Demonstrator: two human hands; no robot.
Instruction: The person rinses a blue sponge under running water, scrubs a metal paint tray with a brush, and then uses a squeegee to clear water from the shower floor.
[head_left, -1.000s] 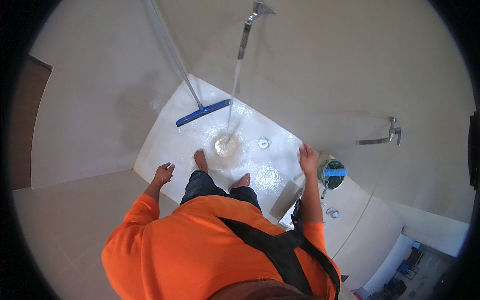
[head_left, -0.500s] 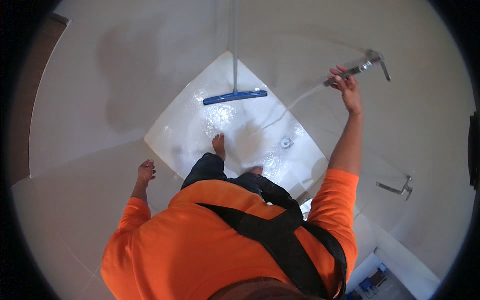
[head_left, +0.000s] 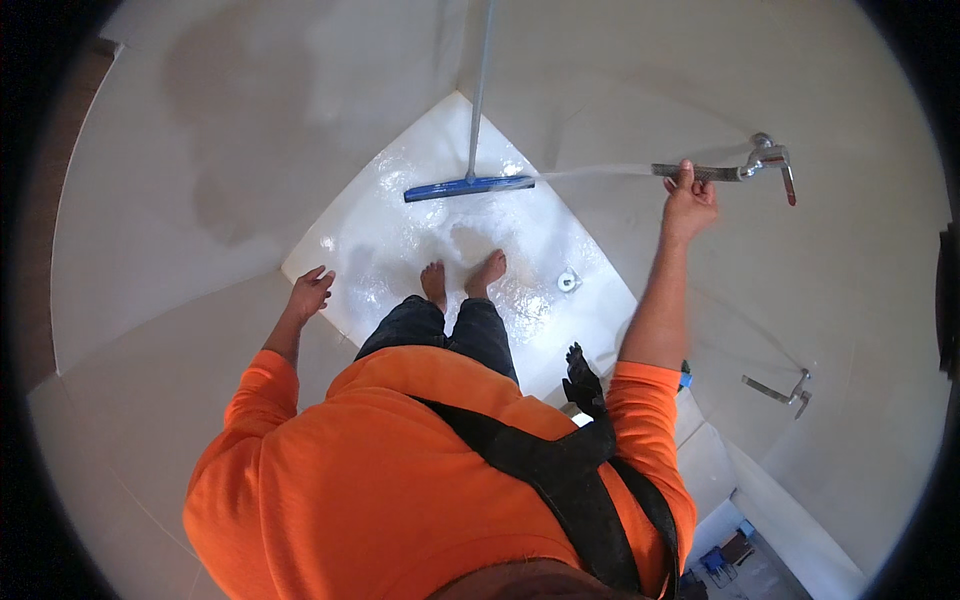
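Observation:
At the right, my right hand (head_left: 689, 208) grips a short braided flexible hose (head_left: 725, 173) joined to a chrome wall tap (head_left: 766, 156). A jet of water (head_left: 600, 168) shoots leftward from the hose's free end toward a floor squeegee (head_left: 440, 190). The squeegee's blue blade rests on the wet white floor (head_left: 345, 235), and its pale handle (head_left: 478, 100) rises to the far wall corner. Over at the left, my left hand (head_left: 310, 292) hangs near the floor's left corner with fingers apart and nothing in it.
A round drain (head_left: 568, 281) is set in the floor right of my bare feet (head_left: 485, 275). Another chrome tap (head_left: 790, 388) sticks out from the right wall. Walls meet behind the squeegee. A dark strap (head_left: 580, 385) dangles beside my right arm.
My right hand has swung the hose level, and its water jet now points at the squeegee instead of the floor by my feet. My right foot has stepped forward; my left hand has risen.

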